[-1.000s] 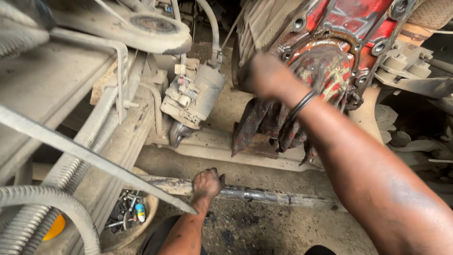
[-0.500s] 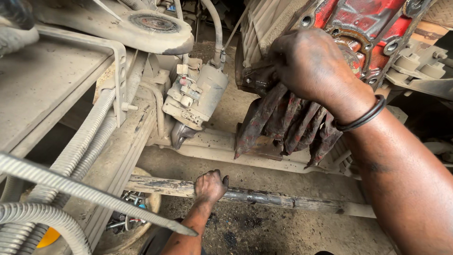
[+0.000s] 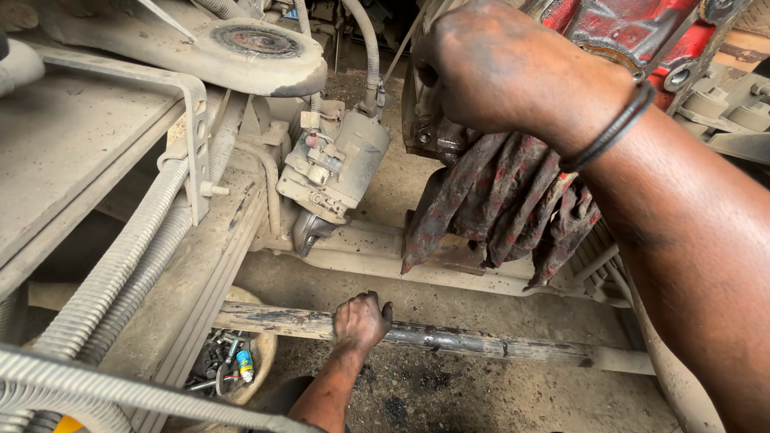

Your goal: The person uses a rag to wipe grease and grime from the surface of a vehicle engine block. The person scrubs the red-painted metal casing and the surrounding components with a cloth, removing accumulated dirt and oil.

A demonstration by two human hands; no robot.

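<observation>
My right hand (image 3: pixel 505 72) reaches up from the right and presses on the edge of a red engine housing (image 3: pixel 626 28). A dirty red rag (image 3: pixel 497 200) hangs in folds from under its palm, and its fingertips are hidden behind the housing edge. A black band (image 3: pixel 613 128) circles that wrist. Lower down, my left hand (image 3: pixel 361 321) is closed around a long grimy metal bar (image 3: pixel 481 343) that runs across above the dirt floor.
A grey dusty motor-like unit (image 3: pixel 337 164) with hoses hangs left of the rag. Corrugated hoses (image 3: pixel 120 265) run along a dusty frame rail at left. A round bowl of small parts (image 3: pixel 233 365) sits on the ground below. A round mount (image 3: pixel 257 44) is at top.
My right hand with the rag has come closer and larger in view, shifting along the housing edge. My left hand stays gripped on the bar.
</observation>
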